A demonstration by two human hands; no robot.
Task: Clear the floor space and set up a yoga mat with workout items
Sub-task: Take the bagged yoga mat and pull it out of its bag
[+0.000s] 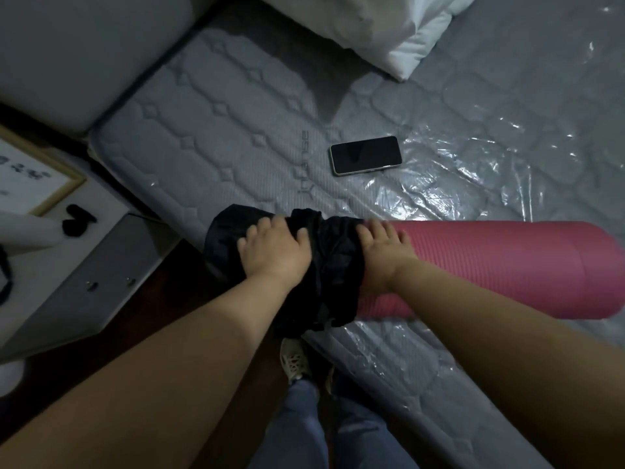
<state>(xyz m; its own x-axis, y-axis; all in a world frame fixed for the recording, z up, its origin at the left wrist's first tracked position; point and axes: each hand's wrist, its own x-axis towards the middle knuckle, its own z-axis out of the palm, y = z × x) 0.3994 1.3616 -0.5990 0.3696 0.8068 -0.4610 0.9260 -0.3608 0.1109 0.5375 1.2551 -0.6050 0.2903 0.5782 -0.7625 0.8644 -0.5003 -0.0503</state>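
Note:
A rolled pink yoga mat (500,265) lies across the near edge of a grey mattress (216,130). Its left end sits inside a bunched black carry bag (331,252). My left hand (274,248) grips the black bag's fabric near the closed end, fingers curled into it. My right hand (382,252) rests on the pink roll right at the bag's mouth, fingers curled over the top of the mat.
A dark phone (366,155) lies on the mattress beyond the mat, and a white pillow (399,25) sits at the far side. A white nightstand (77,269) with a framed picture (27,174) stands left. My shoes (296,362) are on dark floor below.

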